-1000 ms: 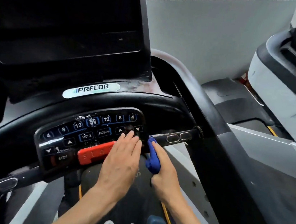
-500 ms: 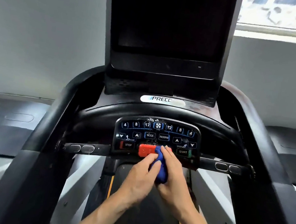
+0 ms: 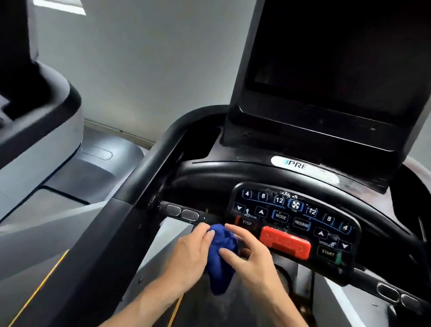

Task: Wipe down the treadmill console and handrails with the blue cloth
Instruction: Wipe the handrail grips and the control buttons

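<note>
Blue, soft and bunched into a wad, the blue terry-like cloth [image 3: 219,260] hangs between both hands just below the lower left corner of the black glossy treadmill console panel [image 3: 294,223], its loose tail drooping toward the belt. The left hand [image 3: 189,253] grips the cloth's left side with curled fingers, thumb tip pressed into the top of the wad. The right hand [image 3: 248,258] is spread fairly wide, fingers nearly straight; its thumb touches the cloth's right side, and whether it really pinches the fabric I cannot tell.

The step in hand looks like regathering or passing the cloth near the short black crossbar handrail [image 3: 183,212] with its two oval metal sensor pads. To do it well, I would fold the wad into a flat pad so a clean face meets the plastic, then wrap it around the bar and draw it along, since the bar is round and narrow.

The panel is smooth with raised printed keys; white specks sit near the fan key at its top edge and may need firmer rubbing. The red ribbed plastic stop bar [image 3: 284,245] stands proud of the panel, so its edges would want a fingertip behind the cloth. Press lightly over the green START key [image 3: 328,253].
</note>
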A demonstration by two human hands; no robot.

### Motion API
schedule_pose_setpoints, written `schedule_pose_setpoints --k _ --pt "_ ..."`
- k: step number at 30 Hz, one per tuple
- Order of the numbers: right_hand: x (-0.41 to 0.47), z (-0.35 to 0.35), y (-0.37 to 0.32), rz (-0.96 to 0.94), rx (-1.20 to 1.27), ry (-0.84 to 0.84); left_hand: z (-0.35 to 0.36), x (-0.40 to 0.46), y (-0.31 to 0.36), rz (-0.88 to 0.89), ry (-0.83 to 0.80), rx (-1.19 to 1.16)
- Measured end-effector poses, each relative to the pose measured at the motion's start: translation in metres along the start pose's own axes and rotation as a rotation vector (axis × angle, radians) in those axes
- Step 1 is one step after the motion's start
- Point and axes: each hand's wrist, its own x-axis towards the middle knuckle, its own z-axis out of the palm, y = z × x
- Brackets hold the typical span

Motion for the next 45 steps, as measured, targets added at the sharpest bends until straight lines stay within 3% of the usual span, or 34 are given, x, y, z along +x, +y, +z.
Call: schedule_pose_setpoints --k 6,12,15,18,20,25,28,34,38,42,45 --pt "0.038 0.077 -0.016 -0.112 -0.387 0.058 -0.042 0.016 -0.042 -0.018 0.108 0.278" --pt "0.105 0.13 -0.04 -0.16 -0.339 0.037 -0.087 0.05 -0.093 -0.063 0.233 0.241" --pt "0.144 0.151 -0.04 -0.125 -0.39 0.015 -0.106 0.068 -0.123 0.074 0.321 0.491" --pt "0.169 0.164 -0.019 -0.056 -0.734 -0.037 -0.115 0.08 -0.146 0.119 0.233 0.642" --pt "0.171 0.169 -0.003 -0.164 -1.042 -0.032 -0.117 0.084 -0.155 0.122 0.143 0.685" --pt "0.168 0.18 0.012 -0.443 -1.257 -0.17 -0.129 0.093 -0.166 0.223 0.077 0.76" --pt "0.181 0.192 -0.006 -0.328 -1.212 -0.293 -0.131 0.095 -0.164 0.212 0.081 0.765" --pt "0.219 0.195 -0.037 0.15 -1.01 -0.71 -0.128 0.096 -0.161 0.191 0.071 0.798" --pt "0.237 0.205 -0.047 0.357 -0.965 -0.698 -0.127 0.095 -0.157 0.173 0.047 0.833" --pt "0.243 0.208 -0.048 0.447 -0.971 -0.748 -0.127 0.095 -0.156 0.175 0.061 0.857" --pt "0.234 0.21 -0.04 0.443 -0.959 -0.613 -0.126 0.095 -0.157 0.178 0.053 0.87"
